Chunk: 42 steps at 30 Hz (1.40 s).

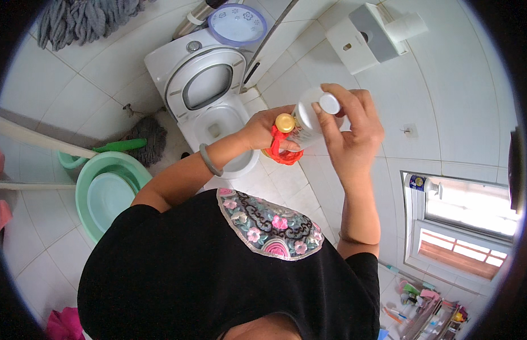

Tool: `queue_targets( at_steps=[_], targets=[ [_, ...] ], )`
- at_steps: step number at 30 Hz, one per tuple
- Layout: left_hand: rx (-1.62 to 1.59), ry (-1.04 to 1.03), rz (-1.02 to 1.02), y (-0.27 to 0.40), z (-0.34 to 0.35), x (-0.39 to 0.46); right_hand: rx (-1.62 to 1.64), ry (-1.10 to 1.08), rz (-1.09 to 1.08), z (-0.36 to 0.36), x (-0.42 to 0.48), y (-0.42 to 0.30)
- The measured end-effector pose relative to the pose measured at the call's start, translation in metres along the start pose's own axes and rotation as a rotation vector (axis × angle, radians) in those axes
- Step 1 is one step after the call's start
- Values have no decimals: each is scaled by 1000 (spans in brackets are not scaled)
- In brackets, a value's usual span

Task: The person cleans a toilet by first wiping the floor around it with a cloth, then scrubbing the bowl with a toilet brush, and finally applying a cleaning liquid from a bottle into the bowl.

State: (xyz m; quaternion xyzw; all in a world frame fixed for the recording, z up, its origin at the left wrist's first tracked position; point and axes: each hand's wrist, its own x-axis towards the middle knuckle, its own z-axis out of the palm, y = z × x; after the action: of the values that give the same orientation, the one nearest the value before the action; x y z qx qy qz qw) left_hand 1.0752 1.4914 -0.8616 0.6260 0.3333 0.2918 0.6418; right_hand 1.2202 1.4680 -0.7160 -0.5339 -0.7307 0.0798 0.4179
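Observation:
My left hand (263,129), with a grey bangle above the wrist, grips a clear plastic bottle (305,114) above the toilet's front edge. Against that hand is a gold cap (285,123), with knotted red plastic (284,155) hanging below it. What the gold cap sits on is mostly hidden by the hand and the red plastic. My right hand (352,121) pinches a round white cap (330,103) between thumb and fingers at the bottle's upper end. Whether this cap is still attached to the bottle, I cannot tell.
Beyond my hands stands a white toilet (204,125) with its lid raised and a purple-rimmed basin (238,25) on the tank. Green basins (87,191) and a grey mop (151,140) lie left. A paper dispenser (361,40) and a window (467,212) are on the right wall.

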Motion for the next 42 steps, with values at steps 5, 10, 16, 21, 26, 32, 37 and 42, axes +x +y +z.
queue_targets(
  at_steps=[5,10,16,21,26,32,37,42],
  targets=[
    [19,61,-5,10,-1,6,-219,134,-227,3,8,15],
    [45,130,108,14,4,9,-63,192,-102,2,-3,22],
    [82,74,84,14,9,9,-69,159,-151,-3,-11,14],
    [58,30,128,24,21,9,770,183,342,17,-69,62],
    [143,21,79,-31,29,5,499,-354,534,56,-147,126],
    [360,30,-147,-48,1,-16,383,-284,515,100,-167,133],
    [42,273,-101,-67,-30,-65,379,-303,668,104,-213,149],
    [113,439,-176,-30,-45,-102,184,-675,810,127,-290,183]
  ],
)
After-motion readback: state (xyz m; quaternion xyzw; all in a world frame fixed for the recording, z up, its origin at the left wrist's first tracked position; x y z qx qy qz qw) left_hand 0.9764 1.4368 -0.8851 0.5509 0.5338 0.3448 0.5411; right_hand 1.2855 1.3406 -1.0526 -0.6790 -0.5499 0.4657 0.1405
